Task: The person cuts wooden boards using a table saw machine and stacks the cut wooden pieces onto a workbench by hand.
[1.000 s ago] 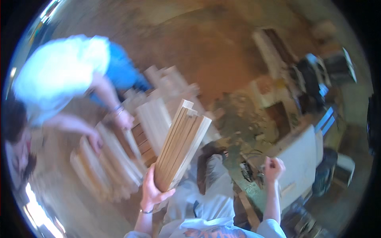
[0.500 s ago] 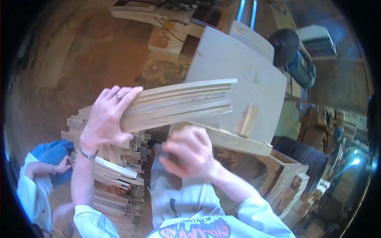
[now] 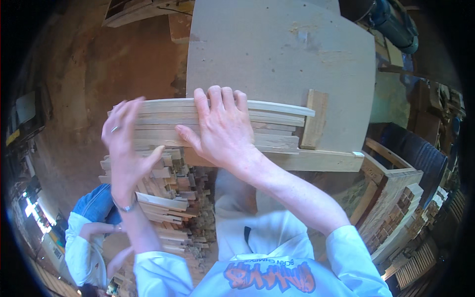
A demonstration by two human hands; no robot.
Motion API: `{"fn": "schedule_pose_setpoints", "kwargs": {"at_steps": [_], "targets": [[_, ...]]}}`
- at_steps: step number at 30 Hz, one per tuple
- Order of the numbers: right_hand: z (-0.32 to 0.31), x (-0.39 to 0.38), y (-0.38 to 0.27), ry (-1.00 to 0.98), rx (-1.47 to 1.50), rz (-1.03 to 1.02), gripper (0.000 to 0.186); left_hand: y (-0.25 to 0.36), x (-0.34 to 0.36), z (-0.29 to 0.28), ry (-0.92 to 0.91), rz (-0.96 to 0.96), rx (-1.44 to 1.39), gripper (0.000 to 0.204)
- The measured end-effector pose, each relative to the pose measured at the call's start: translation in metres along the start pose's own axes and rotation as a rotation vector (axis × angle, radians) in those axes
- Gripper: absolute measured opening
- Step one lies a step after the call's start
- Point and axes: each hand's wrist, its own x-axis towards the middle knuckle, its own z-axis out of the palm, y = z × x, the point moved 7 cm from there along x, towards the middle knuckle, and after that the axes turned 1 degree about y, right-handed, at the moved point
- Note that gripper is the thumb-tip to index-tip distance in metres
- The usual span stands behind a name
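Several pale wooden strips lie side by side as a bundle, their right ends on the grey board tabletop and their left part jutting past its left edge. My left hand, a little blurred, spans the bundle near its left end, fingers at the far edge and thumb at the near edge. Flat across the middle of the strips rests my right hand, fingers stretched past the far edge and thumb out to the side. A short wood block stands crosswise at the right ends, where the strips are staggered.
A wooden rail runs along the table's near edge. Stacked strips stand below on the left, beside another person. At the far right are a motor, a wooden frame and a dark barrel-like container.
The strips have come down from tilted to level against the wood block. My right hand has moved from beside my body onto them. My left hand has stayed at their left part.
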Motion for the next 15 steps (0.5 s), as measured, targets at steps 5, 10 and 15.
{"fn": "schedule_pose_setpoints", "kwargs": {"at_steps": [5,10,15], "targets": [[-0.002,0.001,-0.005,0.012,0.043,-0.028,0.071,-0.097,-0.133,0.079,0.961,-1.002,-1.401,0.047],[0.001,-0.002,0.001,-0.051,0.041,-0.04,0.077,-0.044,-0.074,0.136,0.864,-1.161,-1.843,0.053],[-0.009,-0.016,0.007,-0.136,-0.006,-0.147,0.085,-0.023,-0.069,0.133,0.841,-1.131,-1.947,0.054]]}}
